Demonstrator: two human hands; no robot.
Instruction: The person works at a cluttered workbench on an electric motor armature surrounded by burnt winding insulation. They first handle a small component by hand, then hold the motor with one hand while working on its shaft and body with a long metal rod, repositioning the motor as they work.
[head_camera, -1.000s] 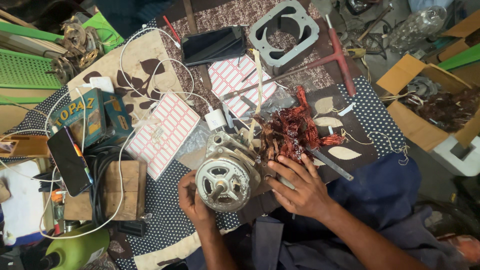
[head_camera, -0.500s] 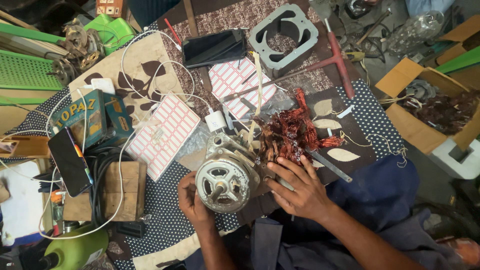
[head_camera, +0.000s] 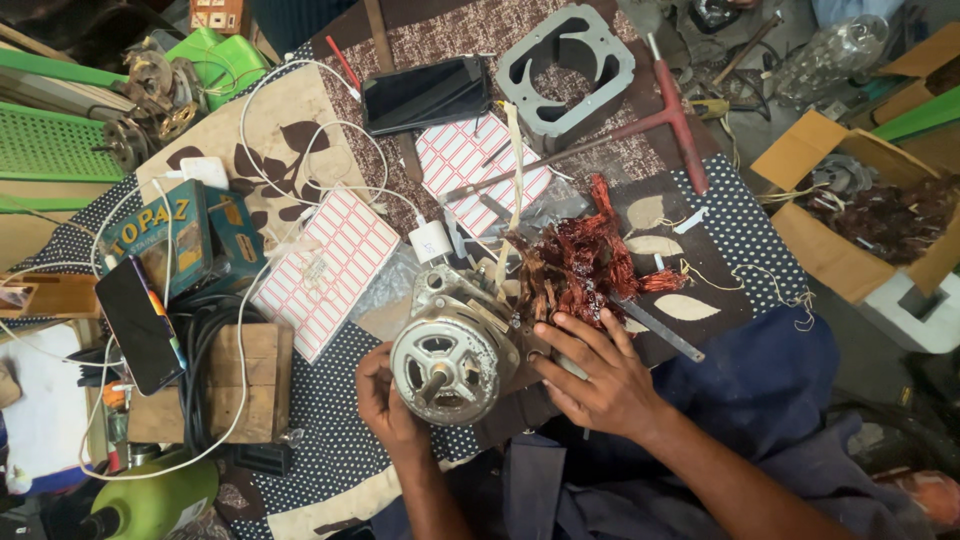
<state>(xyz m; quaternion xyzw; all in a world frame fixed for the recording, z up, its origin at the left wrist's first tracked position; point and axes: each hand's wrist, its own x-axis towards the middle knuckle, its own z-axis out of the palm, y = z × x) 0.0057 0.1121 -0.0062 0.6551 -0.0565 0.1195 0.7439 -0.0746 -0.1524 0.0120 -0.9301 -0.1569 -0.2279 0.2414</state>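
A grey metal electric motor (head_camera: 455, 350) lies near the front of the cluttered tabletop (head_camera: 330, 390), its round end cap and shaft facing up, a tangle of reddish copper winding (head_camera: 580, 265) spilling from its right side. The left hand (head_camera: 385, 400) cups the housing's lower left edge in a curled grip; the right hand (head_camera: 595, 375) lies spread, fingers flat against the motor body beside the copper.
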